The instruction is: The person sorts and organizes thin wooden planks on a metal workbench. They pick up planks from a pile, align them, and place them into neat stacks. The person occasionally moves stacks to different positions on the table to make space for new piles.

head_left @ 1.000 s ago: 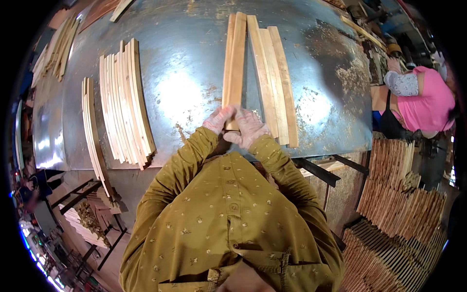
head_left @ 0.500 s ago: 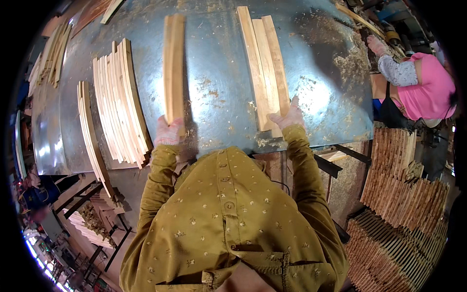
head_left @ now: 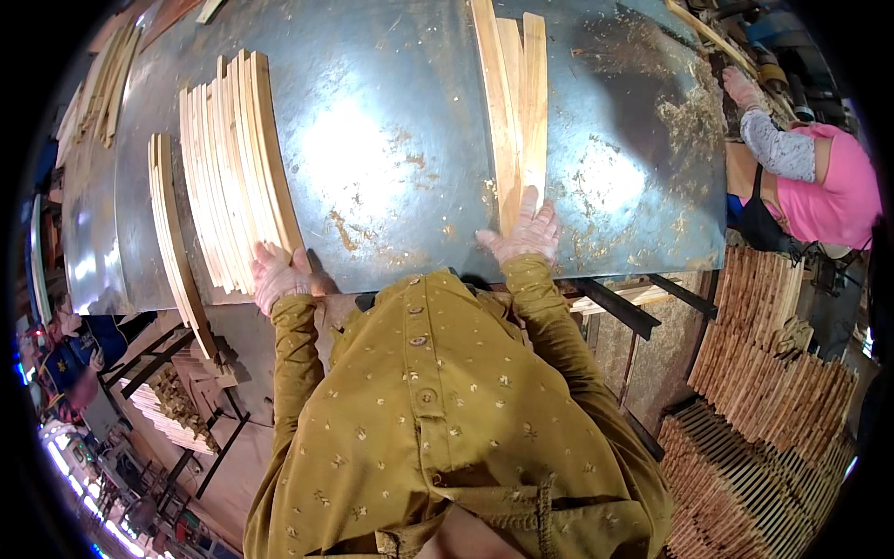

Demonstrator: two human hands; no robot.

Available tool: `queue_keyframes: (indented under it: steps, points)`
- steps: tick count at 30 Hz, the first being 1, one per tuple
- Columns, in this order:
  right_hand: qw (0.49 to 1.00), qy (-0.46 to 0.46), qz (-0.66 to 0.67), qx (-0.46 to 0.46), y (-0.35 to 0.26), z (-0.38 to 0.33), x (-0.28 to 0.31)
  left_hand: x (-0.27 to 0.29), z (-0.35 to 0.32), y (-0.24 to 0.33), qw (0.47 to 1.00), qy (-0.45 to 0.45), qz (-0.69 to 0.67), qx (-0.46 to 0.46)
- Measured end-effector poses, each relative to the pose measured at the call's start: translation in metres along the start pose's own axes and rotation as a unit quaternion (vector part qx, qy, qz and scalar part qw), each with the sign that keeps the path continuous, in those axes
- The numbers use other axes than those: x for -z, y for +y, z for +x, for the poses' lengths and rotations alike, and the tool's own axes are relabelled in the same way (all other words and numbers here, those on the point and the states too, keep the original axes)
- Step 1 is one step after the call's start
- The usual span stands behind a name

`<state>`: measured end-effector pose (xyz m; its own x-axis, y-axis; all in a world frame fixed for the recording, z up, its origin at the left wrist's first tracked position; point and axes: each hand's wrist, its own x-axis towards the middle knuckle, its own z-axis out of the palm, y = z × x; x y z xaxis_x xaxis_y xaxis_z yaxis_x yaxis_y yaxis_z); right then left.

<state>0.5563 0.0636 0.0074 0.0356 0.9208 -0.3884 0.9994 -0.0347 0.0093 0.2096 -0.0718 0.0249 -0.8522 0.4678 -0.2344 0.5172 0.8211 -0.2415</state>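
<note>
Gloved in thin pale pink, my left hand is closed round the near end of the rightmost strips in a row of pale wooden strips. Its thumb is on their right side. My right hand, in a similar glove, lies with fingers spread over the near ends of a few wooden strips. These strips lie slightly fanned, pointing away from me. Both groups rest on a grey metal table.
A narrower stack of strips overhangs the table's near edge at left. More strips lie far left. Sawdust covers part of the right side. A person in pink works at right, above tall stacks of wood pieces.
My left hand has moved left with a wooden strip, which now lies against the row. My right hand has shifted slightly left, over the near ends of its strips, which have closed together.
</note>
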Motion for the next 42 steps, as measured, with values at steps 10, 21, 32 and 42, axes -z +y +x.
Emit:
queue_keyframes:
  steps: [10, 21, 32, 42]
  points:
    - [0.408, -0.368, 0.83, 0.094, 0.057, 0.031, 0.015, -0.011, -0.023, 0.1, 0.695, -0.303, -0.63, -0.166]
    - [0.311, -0.432, 0.846, 0.043, 0.053, 0.052, -0.014, 0.004, -0.088, 0.209, 0.487, -0.522, -0.681, -0.161]
    - [0.875, -0.09, 0.475, 0.021, 0.016, 0.039, -0.009, 0.011, -0.013, 0.146, 0.675, -0.428, -0.6, 0.031]
    - [0.699, -0.165, 0.696, -0.003, -0.011, 0.035, -0.008, 0.008, 0.005, 0.076, 0.913, -0.024, -0.406, -0.032]
